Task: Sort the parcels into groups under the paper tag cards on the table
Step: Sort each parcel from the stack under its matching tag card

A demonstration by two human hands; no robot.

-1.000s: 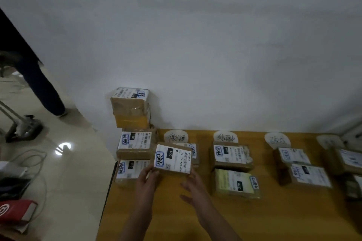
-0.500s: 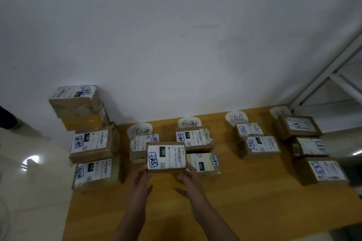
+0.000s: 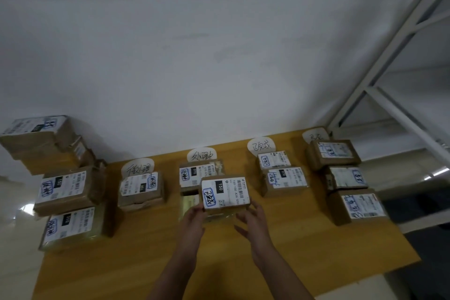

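Two forearms reach over the counter (image 3: 146, 263). The left hand (image 3: 194, 217) and right hand (image 3: 253, 220) carry the held parcel (image 3: 225, 193) between them, each grip closed on a near corner, its label up and marked 150. The held parcel is raised above the counter before the second column, partly covering a pale green parcel (image 3: 188, 203). Beyond, four paper tag cards (image 3: 201, 154) line the far edge, with one, two, two and three parcels below them from left to right. A parcel stack (image 3: 65, 187) sits at the counter's left end. Behind are a white wall (image 3: 219, 56) and, at right, a white shelf frame (image 3: 389, 75).
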